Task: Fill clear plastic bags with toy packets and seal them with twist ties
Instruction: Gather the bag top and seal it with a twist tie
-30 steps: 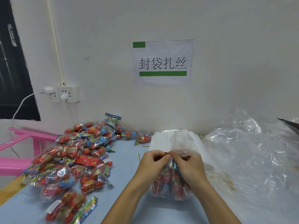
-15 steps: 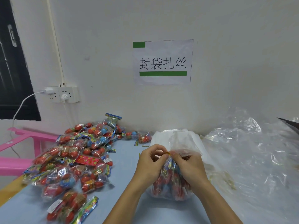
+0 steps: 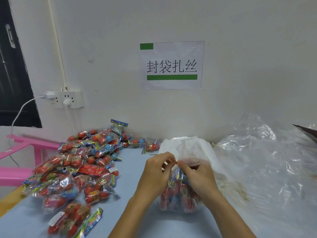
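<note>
A clear plastic bag packed with red and blue toy packets stands on the blue table in front of me. Its neck is gathered just below the loose top. My left hand and my right hand meet at that neck, both pinching a thin gold twist tie wound round it. A big heap of loose toy packets lies to the left of the bag.
A pile of empty clear bags covers the right side of the table, with white bags behind my hands. A pink stool stands off the table's left edge. A socket strip and a paper sign hang on the wall.
My left fingers have lifted and turned at the bag's neck, working the twist tie round. The bag and my right hand have barely moved.
</note>
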